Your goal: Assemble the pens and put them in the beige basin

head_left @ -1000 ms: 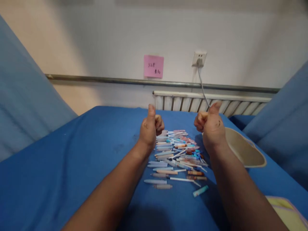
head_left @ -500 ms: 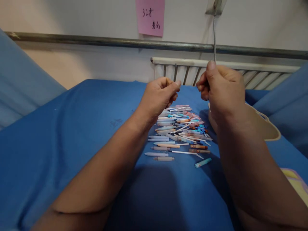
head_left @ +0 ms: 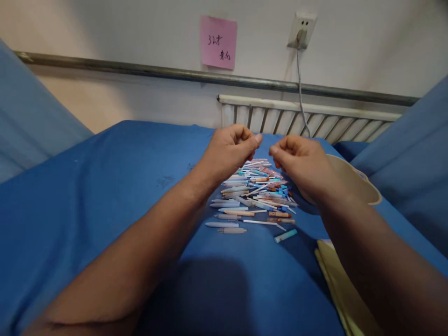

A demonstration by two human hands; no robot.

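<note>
My left hand [head_left: 233, 148] is raised over the far part of a heap of pen parts [head_left: 257, 193], thumb pressed to its curled fingers. Facing it from the right is my right hand [head_left: 301, 161], also closed in a pinch, a small gap away. Whatever either hand may hold is hidden or too small to make out. Pen barrels and thin white refills lie mostly crosswise beneath the hands. At the near edge are a pale blue pen barrel [head_left: 222, 225], a greyish clear barrel [head_left: 232, 230] and a short teal tube [head_left: 285, 235].
A blue cloth [head_left: 140, 186] covers the table. To the right, behind my forearm, sits a beige container [head_left: 353, 179], with folded yellow material [head_left: 332, 275] nearer me. A radiator [head_left: 276, 114], a pipe [head_left: 168, 73] and a plugged-in socket [head_left: 301, 32] are on the wall.
My right hand has come down and left, closer to my left hand. The view has tilted up slightly, showing more wall and the socket. The pen parts look unchanged.
</note>
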